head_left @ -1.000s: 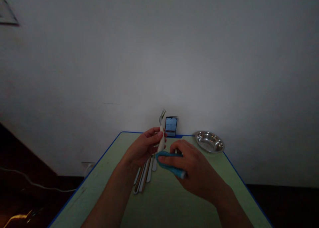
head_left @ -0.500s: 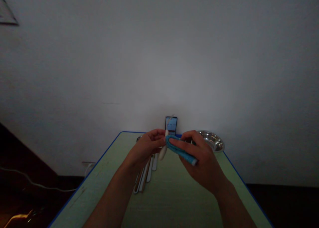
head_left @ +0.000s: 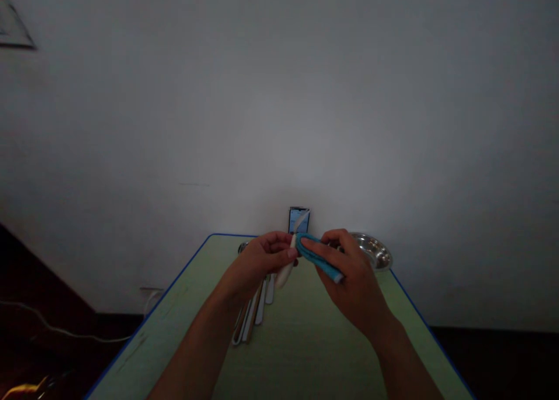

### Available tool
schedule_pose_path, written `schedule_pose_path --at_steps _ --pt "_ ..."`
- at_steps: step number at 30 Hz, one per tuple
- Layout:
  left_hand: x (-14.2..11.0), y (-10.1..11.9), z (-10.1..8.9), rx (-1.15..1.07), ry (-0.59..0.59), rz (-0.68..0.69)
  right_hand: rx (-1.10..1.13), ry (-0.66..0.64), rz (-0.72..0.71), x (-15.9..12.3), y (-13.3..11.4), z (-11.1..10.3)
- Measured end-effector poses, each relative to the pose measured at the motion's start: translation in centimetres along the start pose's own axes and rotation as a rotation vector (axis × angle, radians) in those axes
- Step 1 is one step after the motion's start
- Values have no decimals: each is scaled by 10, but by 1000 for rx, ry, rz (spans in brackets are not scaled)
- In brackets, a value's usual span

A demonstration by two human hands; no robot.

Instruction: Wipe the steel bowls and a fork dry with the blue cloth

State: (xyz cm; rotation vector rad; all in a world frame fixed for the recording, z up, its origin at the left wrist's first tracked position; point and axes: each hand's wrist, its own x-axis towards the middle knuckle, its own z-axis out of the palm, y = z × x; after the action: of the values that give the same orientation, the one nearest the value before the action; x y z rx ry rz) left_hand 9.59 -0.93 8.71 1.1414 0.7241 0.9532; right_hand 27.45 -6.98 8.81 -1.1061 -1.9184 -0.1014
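A small knife with a cream-white handle (head_left: 285, 275) stands tilted between my hands, its blade (head_left: 300, 220) pointing up in front of the phone. My left hand (head_left: 271, 253) is closed on the handle, with the thumb over it. My right hand (head_left: 347, 272) grips a folded blue cloth (head_left: 321, 260). The cloth's rounded front fold is against the knife near the top of the handle. Left of the knife, partly hidden under my left hand and forearm, several metal utensils (head_left: 258, 312) lie on the table.
A shiny steel bowl (head_left: 379, 253) sits at the table's back right, partly behind my right hand. A lit phone (head_left: 297, 219) leans on the wall at the back. The pale green table (head_left: 288, 353) has blue edges. A white cable (head_left: 61, 329) runs at the left.
The cloth has shifted down off the blade side towards the right, so more of the blade shows. Both hands stay close together, and the view has tilted slightly.
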Motion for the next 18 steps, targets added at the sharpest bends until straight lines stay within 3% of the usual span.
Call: schedule_pose_path --at_steps 18 --pt "2 -3 1 -62 -37 -5 -90 -5 -10 0 0 0"
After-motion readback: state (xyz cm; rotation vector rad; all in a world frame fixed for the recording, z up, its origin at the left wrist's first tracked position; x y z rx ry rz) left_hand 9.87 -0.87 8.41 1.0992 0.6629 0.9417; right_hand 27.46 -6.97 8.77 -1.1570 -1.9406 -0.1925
